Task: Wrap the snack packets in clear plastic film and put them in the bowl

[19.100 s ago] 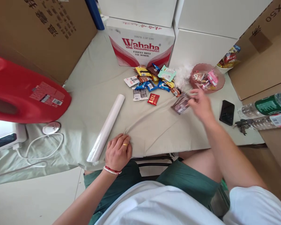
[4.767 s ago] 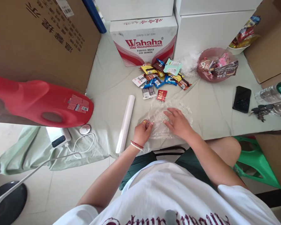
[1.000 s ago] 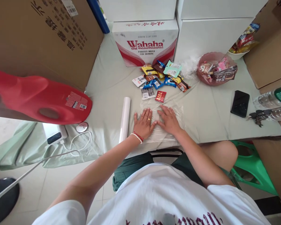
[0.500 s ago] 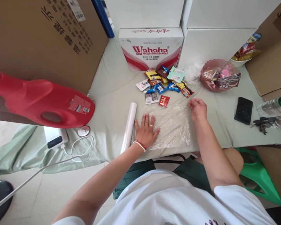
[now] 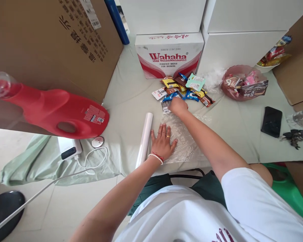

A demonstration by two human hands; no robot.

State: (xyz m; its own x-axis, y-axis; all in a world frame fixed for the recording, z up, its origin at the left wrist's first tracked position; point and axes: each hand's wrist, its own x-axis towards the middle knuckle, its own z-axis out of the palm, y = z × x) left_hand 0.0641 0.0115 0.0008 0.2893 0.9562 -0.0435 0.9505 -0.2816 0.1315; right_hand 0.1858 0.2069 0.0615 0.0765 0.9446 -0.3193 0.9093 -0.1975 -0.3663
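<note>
My left hand (image 5: 163,144) lies flat with fingers spread on a sheet of clear plastic film (image 5: 187,148). A white roll (image 5: 144,141), resembling cling film, lies just left of it. My right hand (image 5: 178,106) is at the front of a pile of wrapped snacks, its fingers curled downward; what they hold, if anything, is hidden behind the hand. Beside it are a grey packet (image 5: 165,107) and a blue packet (image 5: 169,96). A mint-green packet (image 5: 195,82), a yellow packet (image 5: 168,82) and a white packet (image 5: 159,93) lie farther back.
A Wahaha water carton (image 5: 169,58) stands behind the snacks. Right of them are crumpled plastic (image 5: 212,79), a pink bowl (image 5: 233,92) of packets, a black phone (image 5: 272,121) and keys (image 5: 296,136). A red jug (image 5: 63,112) and a white power bank (image 5: 69,148) sit left.
My right hand has moved left and forward from the film's right edge to the front of the snack pile. The red packet there is now hidden. My left hand stays on the film.
</note>
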